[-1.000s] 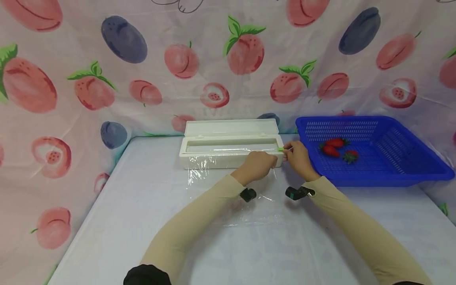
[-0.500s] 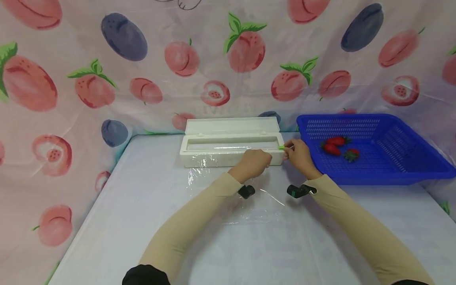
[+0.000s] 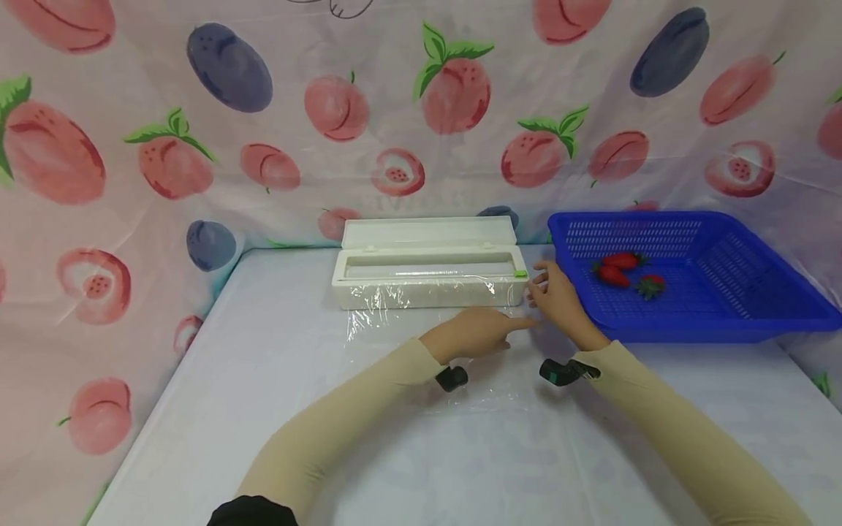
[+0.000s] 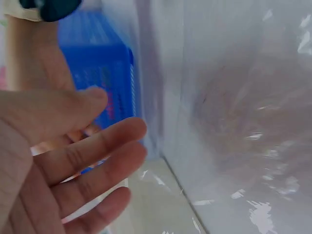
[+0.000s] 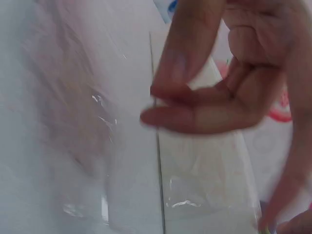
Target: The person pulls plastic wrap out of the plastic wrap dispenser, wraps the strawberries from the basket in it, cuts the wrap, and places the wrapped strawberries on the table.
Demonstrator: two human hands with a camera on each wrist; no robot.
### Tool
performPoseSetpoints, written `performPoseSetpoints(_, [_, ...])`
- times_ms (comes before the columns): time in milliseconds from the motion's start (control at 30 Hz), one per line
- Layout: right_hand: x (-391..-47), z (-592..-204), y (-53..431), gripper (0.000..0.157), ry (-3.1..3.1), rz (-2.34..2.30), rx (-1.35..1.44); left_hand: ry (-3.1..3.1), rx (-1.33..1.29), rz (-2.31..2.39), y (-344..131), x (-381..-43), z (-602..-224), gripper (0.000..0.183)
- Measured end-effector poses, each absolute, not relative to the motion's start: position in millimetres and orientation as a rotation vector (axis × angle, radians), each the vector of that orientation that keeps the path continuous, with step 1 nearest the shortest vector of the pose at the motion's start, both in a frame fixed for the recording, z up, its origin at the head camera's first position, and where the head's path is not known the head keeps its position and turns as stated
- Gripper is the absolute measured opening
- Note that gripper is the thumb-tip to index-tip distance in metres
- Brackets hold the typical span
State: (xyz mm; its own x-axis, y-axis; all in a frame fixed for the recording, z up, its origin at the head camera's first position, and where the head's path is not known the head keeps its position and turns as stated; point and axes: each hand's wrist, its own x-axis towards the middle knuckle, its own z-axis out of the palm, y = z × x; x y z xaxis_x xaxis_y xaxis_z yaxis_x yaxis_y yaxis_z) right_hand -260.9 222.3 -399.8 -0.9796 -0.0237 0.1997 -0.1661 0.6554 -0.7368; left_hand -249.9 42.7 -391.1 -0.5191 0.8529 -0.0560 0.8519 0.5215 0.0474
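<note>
A white cling film dispenser box (image 3: 427, 294) stands at the back of the table with its lid (image 3: 429, 232) raised. A green slider cutter (image 3: 520, 274) sits at the right end of its front rim. Clear cling film (image 3: 368, 321) drapes over the box front onto the table. Just in front of the box, my left hand (image 3: 475, 333) hovers over the film with its index finger extended to the right; its loose fingers (image 4: 105, 178) hold nothing. Beside the box's right end is my right hand (image 3: 559, 301), off the slider, fingers loosely bent and nothing seen between them.
To the right of the box stands a blue plastic basket (image 3: 697, 330) with 3 strawberries (image 3: 612, 275) in its left part. The white table (image 3: 263, 409) runs back to a fruit-print cloth (image 3: 276, 131) that hangs behind.
My right hand has let go of the green slider and shifted slightly right. My left hand has come off the box front, moved nearer to me and stretched out its index finger.
</note>
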Motion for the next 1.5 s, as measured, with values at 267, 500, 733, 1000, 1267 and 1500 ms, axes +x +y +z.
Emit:
performPoseSetpoints(267, [-195.4, -400.9, 219.4, 0.014, -2.914, 0.742, 0.711, 2.625, 1.405, 0.007, -35.6, -215.6, -399.0, 0.022])
performPoseSetpoints(500, [-164.6, -412.1, 212.3, 0.019, -3.05, 0.351, 1.15, 2.624, 1.438, -0.096, -76.5, -199.4, -411.1, 0.032])
performPoseSetpoints(733, [-163.7, -417.8, 209.2, 0.016, -2.919, 0.233, 1.271, 2.617, 1.477, -0.062, -83.0, -193.3, -416.0, 0.028])
performPoseSetpoints(1000, [-161.5, -413.1, 213.0, 0.019, -3.002, 0.283, 1.318, 2.552, 1.534, -0.019, -81.6, -188.1, -417.3, 0.02])
performPoseSetpoints(1267, [-169.2, -390.5, 221.3, 0.007, -3.123, 0.545, 1.344, 2.505, 1.45, 0.127, -83.2, -186.0, -417.2, 0.025])
performPoseSetpoints(1500, [-186.7, -327.8, 256.0, 0.017, -3.064, 0.686, 1.248, 2.697, 1.568, 0.158, -91.8, -194.3, -420.6, 0.027])
